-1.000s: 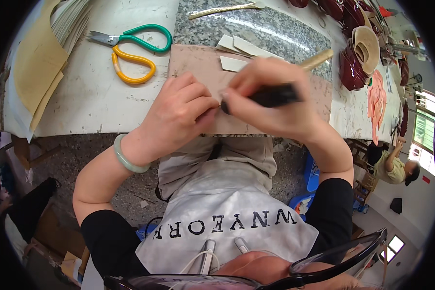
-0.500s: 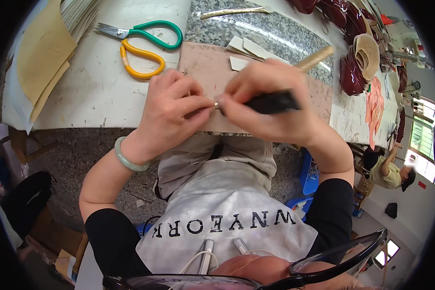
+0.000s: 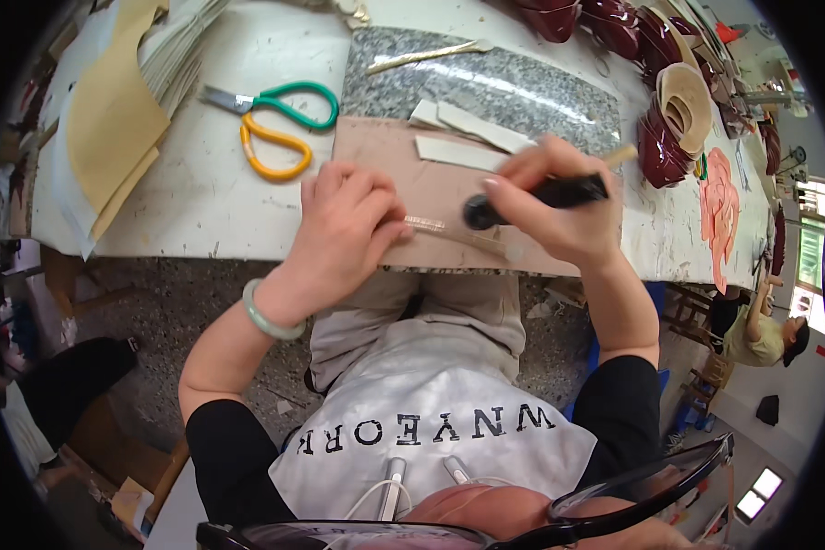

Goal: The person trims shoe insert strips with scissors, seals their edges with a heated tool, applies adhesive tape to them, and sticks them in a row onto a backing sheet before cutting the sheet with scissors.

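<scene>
My left hand (image 3: 344, 215) rests on a pinkish board (image 3: 367, 142), fingers curled and thumb and fingertips pinching the left end of a narrow, shiny tan strip (image 3: 458, 236). The strip lies along the board near its front edge; its pinched end is hidden. Held above the board's right side, my right hand (image 3: 564, 206) grips what looks like a hammer (image 3: 541, 197) close to its black head, whose round face points left. The pale wooden handle pokes out past the knuckles. White flat strips (image 3: 458, 151) lie just behind the hands.
Scissors (image 3: 275, 128) with green and yellow handles lie left of the board. A grey speckled slab (image 3: 522, 87) carries a thin gold-coloured strip (image 3: 431, 55). Dark red glossy pieces (image 3: 665, 151) line the right; tan sheets (image 3: 119, 137) hang at the left. Another person (image 3: 756, 339) is far right.
My right hand has drawn back to the right with the hammer, away from my left fingertips. More of the tan strip now shows. The whole view has shifted slightly.
</scene>
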Motion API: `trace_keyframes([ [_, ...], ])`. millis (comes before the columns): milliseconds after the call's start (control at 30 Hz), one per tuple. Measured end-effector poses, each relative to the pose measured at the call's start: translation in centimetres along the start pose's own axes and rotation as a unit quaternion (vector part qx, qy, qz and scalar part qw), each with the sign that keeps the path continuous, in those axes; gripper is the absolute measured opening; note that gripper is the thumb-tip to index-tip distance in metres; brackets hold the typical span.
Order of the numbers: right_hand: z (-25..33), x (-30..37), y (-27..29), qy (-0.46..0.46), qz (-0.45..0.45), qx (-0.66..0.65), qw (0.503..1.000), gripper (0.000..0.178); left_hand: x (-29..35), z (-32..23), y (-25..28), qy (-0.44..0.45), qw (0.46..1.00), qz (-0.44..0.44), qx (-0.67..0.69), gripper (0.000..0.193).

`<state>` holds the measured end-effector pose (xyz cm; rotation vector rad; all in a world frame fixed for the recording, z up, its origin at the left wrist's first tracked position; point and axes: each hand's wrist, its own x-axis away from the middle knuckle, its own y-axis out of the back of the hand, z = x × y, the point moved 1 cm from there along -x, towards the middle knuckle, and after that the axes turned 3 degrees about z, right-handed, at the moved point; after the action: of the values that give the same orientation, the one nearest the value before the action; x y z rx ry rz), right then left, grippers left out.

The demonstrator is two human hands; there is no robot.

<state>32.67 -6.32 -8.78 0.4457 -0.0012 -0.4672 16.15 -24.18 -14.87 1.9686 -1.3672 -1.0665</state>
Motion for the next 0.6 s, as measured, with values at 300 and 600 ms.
trace_keyframes([
  [300,-5.3,8.9,7.5,-0.063,-0.28,-0.029,0.958,0.022,-9.7,7.0,2.2,0.262,0.934,0.0,0.244,0.023],
  [600,-7.1,10.7,7.9,-0.081,-0.319,-0.108,0.938,0.022,-14.0,-1.9,-6.4,-0.186,0.981,0.053,-0.029,0.024],
])
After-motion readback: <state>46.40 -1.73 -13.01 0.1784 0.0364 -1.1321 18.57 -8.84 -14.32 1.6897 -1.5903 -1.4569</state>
